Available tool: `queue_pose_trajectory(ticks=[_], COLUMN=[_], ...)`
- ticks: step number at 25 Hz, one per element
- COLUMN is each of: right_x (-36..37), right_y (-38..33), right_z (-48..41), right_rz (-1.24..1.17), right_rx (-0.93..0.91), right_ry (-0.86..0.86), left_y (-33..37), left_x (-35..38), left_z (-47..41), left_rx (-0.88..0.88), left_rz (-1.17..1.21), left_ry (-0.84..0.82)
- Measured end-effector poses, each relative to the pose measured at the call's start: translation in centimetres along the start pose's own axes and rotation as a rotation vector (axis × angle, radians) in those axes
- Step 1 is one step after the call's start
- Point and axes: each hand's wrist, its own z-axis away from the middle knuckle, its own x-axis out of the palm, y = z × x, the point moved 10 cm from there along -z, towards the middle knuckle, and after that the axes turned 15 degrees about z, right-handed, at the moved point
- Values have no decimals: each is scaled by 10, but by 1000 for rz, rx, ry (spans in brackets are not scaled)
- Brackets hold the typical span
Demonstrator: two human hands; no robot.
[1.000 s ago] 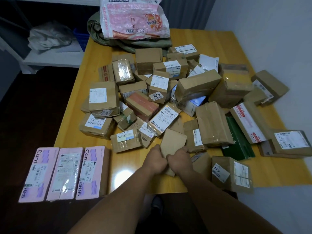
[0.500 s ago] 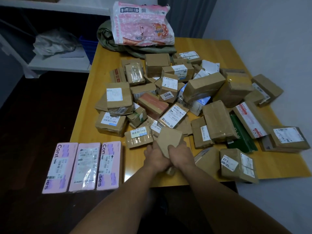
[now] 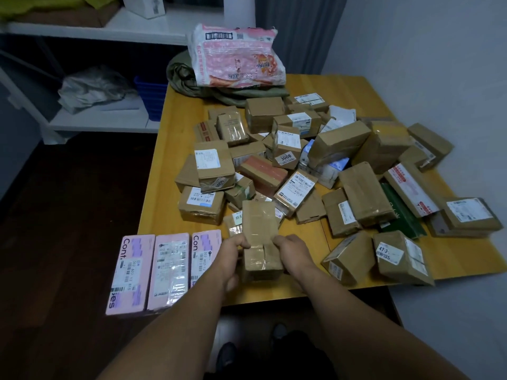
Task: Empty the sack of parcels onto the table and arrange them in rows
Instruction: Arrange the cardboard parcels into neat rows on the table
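Together, both forearms are stretching forward, the left hand (image 3: 232, 249) and right hand (image 3: 291, 250) gripping opposite sides of a brown taped parcel (image 3: 259, 226) near the table's (image 3: 310, 286) front edge.

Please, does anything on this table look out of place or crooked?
Yes. The three pink boxes lie in a neat row but seem to stick out past the table's near-left corner. The brown parcels behind form a jumbled heap, many tilted. The left hand and right hand grip one taped box.
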Motion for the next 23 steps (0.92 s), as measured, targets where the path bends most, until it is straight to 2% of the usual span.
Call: queue_pose_trajectory(ticks=[3,5,9,12,14,17,19,21,23], right_x=[20,24,21,19,17,24,17,-2,5], right_y=[-9,-14,-15,-18,-24,-23,-28,-44,-73], right_z=[3,3,-10,-15,-14,-22,-25,-22,-12], right_rz=[-161,-151,139,423,502,312,146,337,800], right_rx=[-21,-28,-26,-24,-66,-99,-107,-236,-579], right_ry=[-117,-148,-14,48,63,-21,-13,122,155], left_y=[7,10,18,32,36,39,39,44,51], left_x=[-10,-16,-10,2,2,-16,-19,-21,-18], left_z=[-1,-5,-8,-14,-20,-26,-25,-26,-26], left_rx=[-11,-20,-13,67,112,119,90,96,102], left_rz=[76,65,-15,-130,-251,-286,-272,-313,-377], left_ry=[-38,-33,-4,-25,1,110,104,94,85])
